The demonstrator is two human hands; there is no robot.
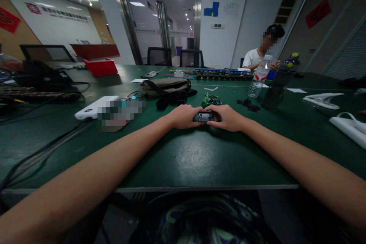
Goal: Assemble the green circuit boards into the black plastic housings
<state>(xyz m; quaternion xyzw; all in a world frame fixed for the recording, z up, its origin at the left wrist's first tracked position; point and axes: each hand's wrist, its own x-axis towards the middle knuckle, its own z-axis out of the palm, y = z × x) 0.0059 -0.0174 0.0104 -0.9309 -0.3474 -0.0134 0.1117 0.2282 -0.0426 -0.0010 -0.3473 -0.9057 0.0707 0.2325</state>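
Both of my hands meet over the green table (pixel 188 171), each gripping one end of a small dark rectangular module (pixel 204 116) with a pale printed face. My left hand (pixel 185 116) pinches its left end between thumb and fingers. On the other end, the thumb and fingers of my right hand (pixel 227 118) are closed. Just behind the module lies a pile of small green circuit boards (pixel 211 100). Several small black plastic pieces (pixel 248 104) are to the right of the pile.
A grey-brown pouch (pixel 166 87) with a black strap lies behind my left hand. To the left is a white power bank (pixel 96 106) with cables. A clear water bottle (pixel 259 78) and a dark bottle (pixel 280 84) stand at right. Across the table sits another person (pixel 253 58).
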